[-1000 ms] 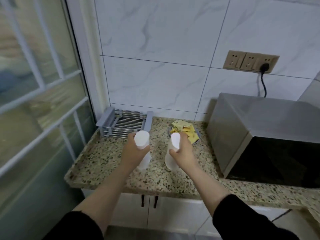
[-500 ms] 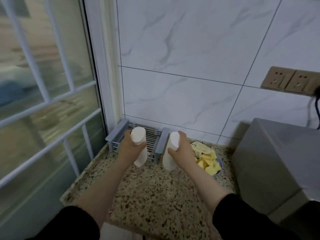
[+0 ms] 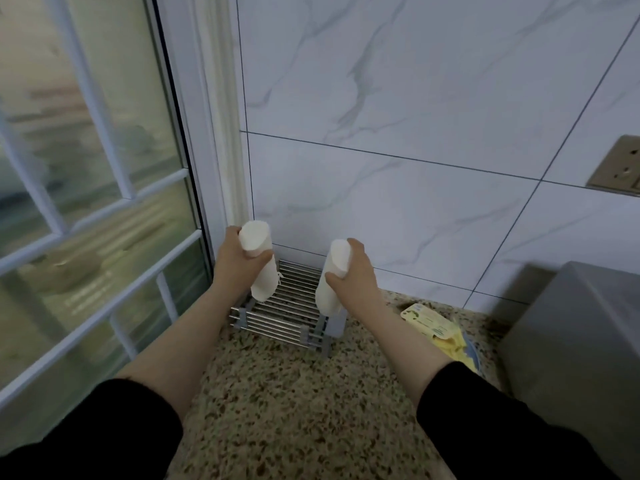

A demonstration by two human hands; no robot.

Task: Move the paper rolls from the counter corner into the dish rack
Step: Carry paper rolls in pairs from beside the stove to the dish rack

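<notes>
Speckled granite counter (image 3: 294, 403), marble-tiled wall behind. Left hand (image 3: 235, 263) wrapped around one paper roll (image 3: 258, 261), right hand (image 3: 353, 271) gripping second paper roll (image 3: 332, 277). Both rolls near upright, tilted, over dish rack (image 3: 287, 310) just below the hands. Step in hand: placement. Next, likely: lower both between the grey end rails, then let go; right roll sits over the rail edge, may need nudging inward.

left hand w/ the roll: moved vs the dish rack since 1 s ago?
Yes. The left hand carried its paper roll forward, from above the counter short of the dish rack to over the rack's left side, near the wall.
</notes>
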